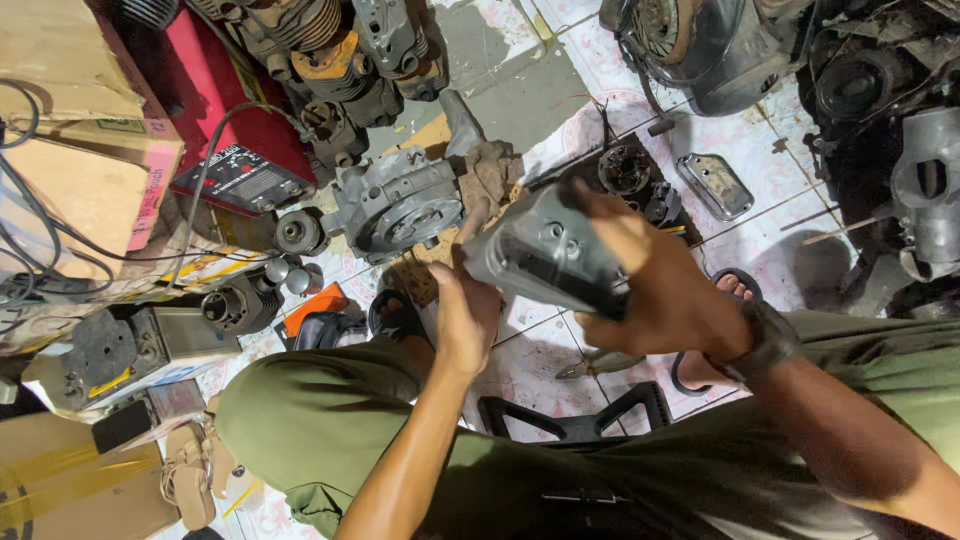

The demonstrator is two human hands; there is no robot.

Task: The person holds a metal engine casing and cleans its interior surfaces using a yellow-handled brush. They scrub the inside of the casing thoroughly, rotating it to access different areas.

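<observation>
Olive-trousered knees [330,420] — 2 hands [465,320] gripping grey casing [545,250]

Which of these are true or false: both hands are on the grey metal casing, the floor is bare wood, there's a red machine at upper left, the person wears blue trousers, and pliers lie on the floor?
1. Both hands hold the grey metal casing. True: the left hand grips its near end and the right hand wraps over its far side.
2. The floor is bare wood. False: the floor is patterned white tile.
3. A red machine sits at upper left. True.
4. The person wears blue trousers. False: the trousers are olive green.
5. Pliers lie on the floor. True, just below the right hand.
</observation>
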